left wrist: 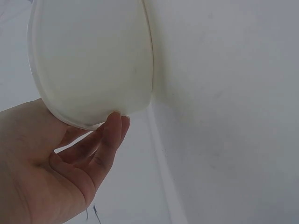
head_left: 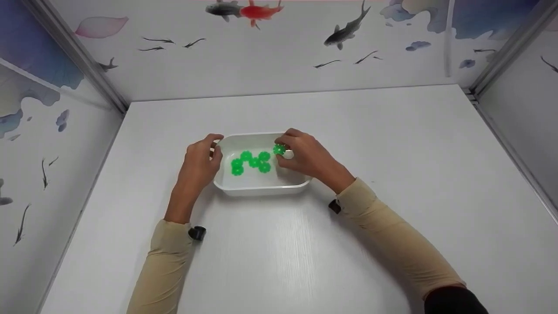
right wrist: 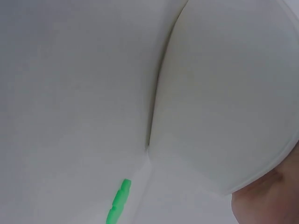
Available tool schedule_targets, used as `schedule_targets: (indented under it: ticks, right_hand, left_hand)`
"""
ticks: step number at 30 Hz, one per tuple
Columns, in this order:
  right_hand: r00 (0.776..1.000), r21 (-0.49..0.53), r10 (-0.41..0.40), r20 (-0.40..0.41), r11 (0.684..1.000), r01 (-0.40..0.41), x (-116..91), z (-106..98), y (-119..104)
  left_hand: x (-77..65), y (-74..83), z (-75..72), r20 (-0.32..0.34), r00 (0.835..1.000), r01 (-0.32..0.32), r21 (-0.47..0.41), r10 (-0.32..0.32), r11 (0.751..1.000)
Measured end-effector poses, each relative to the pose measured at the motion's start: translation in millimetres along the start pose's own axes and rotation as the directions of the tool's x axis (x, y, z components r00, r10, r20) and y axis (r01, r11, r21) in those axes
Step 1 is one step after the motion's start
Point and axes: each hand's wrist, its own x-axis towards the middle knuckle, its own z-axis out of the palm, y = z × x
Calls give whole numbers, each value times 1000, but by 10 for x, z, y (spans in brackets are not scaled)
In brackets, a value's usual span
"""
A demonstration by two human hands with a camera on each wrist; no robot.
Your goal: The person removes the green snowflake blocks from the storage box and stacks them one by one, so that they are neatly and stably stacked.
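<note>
A white rectangular plastic tray (head_left: 261, 189) with rounded corners stands on the table. Several green flower-shaped pieces (head_left: 254, 162) lie on its floor, mostly towards the left half. My left hand (head_left: 201, 160) grips the tray's left end; in the left wrist view the fingertips (left wrist: 114, 119) press the outer wall under the rim, and the thumb is hidden behind it. Over the tray's right end, my right hand (head_left: 308, 153) pinches another green flower-shaped piece (head_left: 279, 149) between thumb and fingers. Only part of that hand (right wrist: 268, 203) shows past the rim in the right wrist view.
A green piece (right wrist: 119, 203) appears edge-on, outside the tray's wall in the right wrist view. The white table (head_left: 279, 244) spreads around the tray. Upright panels (head_left: 279, 65) with painted fish bound it at the back and both sides.
</note>
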Motion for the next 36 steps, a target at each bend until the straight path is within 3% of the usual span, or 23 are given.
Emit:
schedule_targets:
  ticks: [14,21,36]
  right_hand:
    - [987,106,-58,-151,992,75,-257,-180,154]
    - [980,91,-62,-191,993,81,-385,-277,227]
    - [981,75,-54,-186,995,69,-605,-377,325]
  left_hand:
    - [-1,17,-6,-9,999,-36,-11,36,999]
    - [5,1,-7,-4,1000,-30,-11,30,999]
    - [-5,-20,-4,-4,1000,-23,-20,23,1000]
